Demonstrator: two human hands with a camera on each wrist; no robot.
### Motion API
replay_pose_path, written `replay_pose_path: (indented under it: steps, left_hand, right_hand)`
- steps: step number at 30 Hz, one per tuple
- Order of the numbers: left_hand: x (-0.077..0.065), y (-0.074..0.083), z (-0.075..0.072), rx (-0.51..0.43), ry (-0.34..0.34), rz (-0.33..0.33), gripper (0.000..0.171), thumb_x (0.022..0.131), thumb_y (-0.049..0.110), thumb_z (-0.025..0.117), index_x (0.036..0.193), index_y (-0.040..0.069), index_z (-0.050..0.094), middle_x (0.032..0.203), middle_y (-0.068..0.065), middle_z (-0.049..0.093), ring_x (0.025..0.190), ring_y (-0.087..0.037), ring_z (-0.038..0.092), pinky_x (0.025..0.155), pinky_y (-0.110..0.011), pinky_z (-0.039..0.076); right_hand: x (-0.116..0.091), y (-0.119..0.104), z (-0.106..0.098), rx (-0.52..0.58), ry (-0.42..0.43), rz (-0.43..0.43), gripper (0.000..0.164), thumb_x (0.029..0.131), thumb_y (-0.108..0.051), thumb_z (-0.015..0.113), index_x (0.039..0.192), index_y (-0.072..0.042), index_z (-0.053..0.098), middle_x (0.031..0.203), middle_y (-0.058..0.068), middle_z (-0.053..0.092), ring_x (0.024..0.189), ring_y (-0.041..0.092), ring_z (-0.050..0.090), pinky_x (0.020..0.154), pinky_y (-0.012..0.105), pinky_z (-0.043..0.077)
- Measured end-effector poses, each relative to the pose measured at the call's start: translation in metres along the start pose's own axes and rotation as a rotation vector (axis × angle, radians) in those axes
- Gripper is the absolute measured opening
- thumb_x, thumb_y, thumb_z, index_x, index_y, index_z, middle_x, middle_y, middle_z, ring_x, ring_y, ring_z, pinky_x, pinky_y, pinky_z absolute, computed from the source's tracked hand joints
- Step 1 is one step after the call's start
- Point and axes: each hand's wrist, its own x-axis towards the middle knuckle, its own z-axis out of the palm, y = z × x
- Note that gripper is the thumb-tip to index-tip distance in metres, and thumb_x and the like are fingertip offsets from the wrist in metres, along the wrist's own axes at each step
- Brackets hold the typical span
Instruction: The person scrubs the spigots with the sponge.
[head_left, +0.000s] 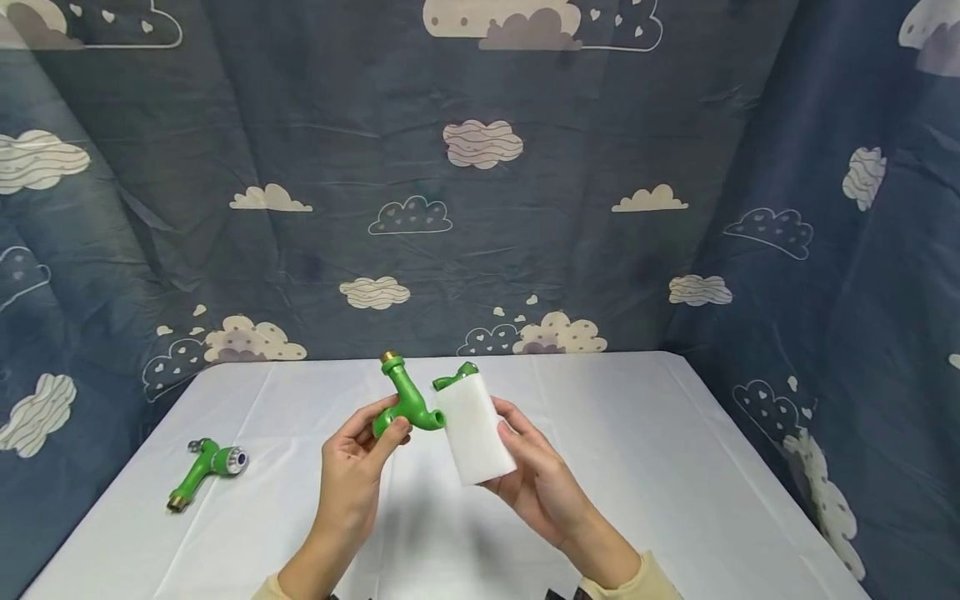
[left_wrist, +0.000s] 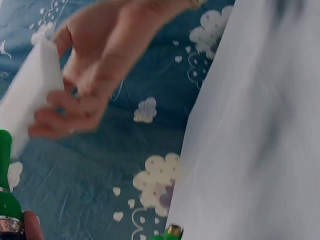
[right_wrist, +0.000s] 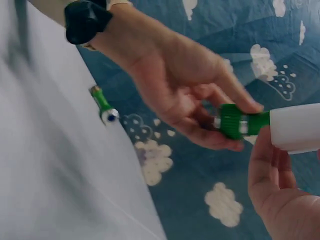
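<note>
My left hand (head_left: 356,462) pinches a green water tap (head_left: 408,396) with a brass threaded end pointing up, its thumb across the tap's lower part. The tap's spout opening overlaps the edge of a white sponge block (head_left: 474,433). The right hand (head_left: 542,477) grips that sponge, thumb on its near face and fingers behind it. In the right wrist view, the tap's ribbed green end (right_wrist: 230,121) lies between the left fingers, close beside the sponge (right_wrist: 295,127). Just over the sponge's top edge a small green fitting (head_left: 456,377) shows, partly hidden.
A second green tap (head_left: 206,471) lies at the left of the white-covered table (head_left: 645,500). Dark blue cloth with cloud prints (head_left: 570,250) hangs behind the table and at both sides. At the left wrist view's bottom edge sits a green piece with a brass end (left_wrist: 172,231).
</note>
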Motion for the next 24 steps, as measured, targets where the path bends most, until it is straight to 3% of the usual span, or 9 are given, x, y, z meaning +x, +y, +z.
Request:
replay_pose_path:
  steps: [3, 7, 10, 14, 20, 24]
  left_hand:
    - [0.004, -0.003, -0.003, 0.038, 0.000, 0.004, 0.031, 0.096, -0.001, 0.078, 0.125, -0.008, 0.071, 0.103, -0.002, 0.079, 0.085, -0.011, 0.074, 0.081, -0.024, 0.066]
    - [0.004, -0.005, -0.003, 0.045, -0.029, -0.002, 0.028, 0.095, -0.003, 0.077, 0.121, -0.009, 0.071, 0.098, -0.001, 0.077, 0.082, -0.011, 0.075, 0.078, -0.025, 0.066]
    - [0.002, -0.003, -0.001, 0.045, -0.069, -0.004, 0.026, 0.095, -0.004, 0.076, 0.120, -0.010, 0.071, 0.096, 0.002, 0.077, 0.081, -0.012, 0.074, 0.078, -0.026, 0.066]
    - [0.000, 0.001, 0.000, 0.058, -0.127, -0.001, 0.027, 0.095, -0.002, 0.078, 0.120, -0.007, 0.072, 0.098, 0.000, 0.076, 0.082, -0.013, 0.073, 0.078, -0.025, 0.066]
    - [-0.001, 0.002, -0.004, 0.037, -0.237, 0.013, 0.030, 0.096, -0.001, 0.077, 0.123, -0.011, 0.068, 0.097, 0.002, 0.077, 0.082, -0.010, 0.072, 0.081, -0.025, 0.065]
    - [-0.001, 0.001, -0.005, 0.013, -0.259, 0.021, 0.028, 0.097, -0.001, 0.075, 0.123, -0.009, 0.069, 0.099, 0.003, 0.076, 0.083, -0.009, 0.072, 0.081, -0.025, 0.065]
  right_hand:
    - [-0.002, -0.003, -0.004, -0.271, 0.047, -0.189, 0.039, 0.116, -0.020, 0.043, 0.156, -0.020, 0.044, 0.142, 0.001, 0.059, 0.116, 0.017, 0.062, 0.095, 0.029, 0.060]
    - [0.000, 0.001, -0.005, -0.880, 0.181, -0.534, 0.047, 0.106, -0.004, 0.062, 0.151, -0.016, 0.057, 0.139, 0.004, 0.061, 0.117, 0.017, 0.062, 0.092, 0.032, 0.061]
    - [0.002, 0.008, -0.003, -1.154, 0.232, -0.669, 0.051, 0.099, -0.005, 0.072, 0.146, -0.022, 0.063, 0.141, 0.005, 0.058, 0.123, 0.019, 0.061, 0.095, 0.038, 0.062]
    - [0.004, 0.016, -0.005, -1.230, 0.228, -0.695, 0.052, 0.098, -0.007, 0.074, 0.146, -0.025, 0.064, 0.142, 0.006, 0.057, 0.125, 0.022, 0.062, 0.094, 0.044, 0.063]
    - [0.008, 0.018, -0.011, -1.200, 0.253, -0.711, 0.052, 0.098, -0.006, 0.072, 0.146, -0.023, 0.063, 0.140, 0.005, 0.060, 0.122, 0.020, 0.064, 0.093, 0.039, 0.062]
    - [0.011, 0.018, -0.014, -1.174, 0.273, -0.711, 0.050, 0.099, -0.004, 0.071, 0.146, -0.020, 0.063, 0.138, 0.006, 0.062, 0.117, 0.019, 0.064, 0.090, 0.034, 0.062]
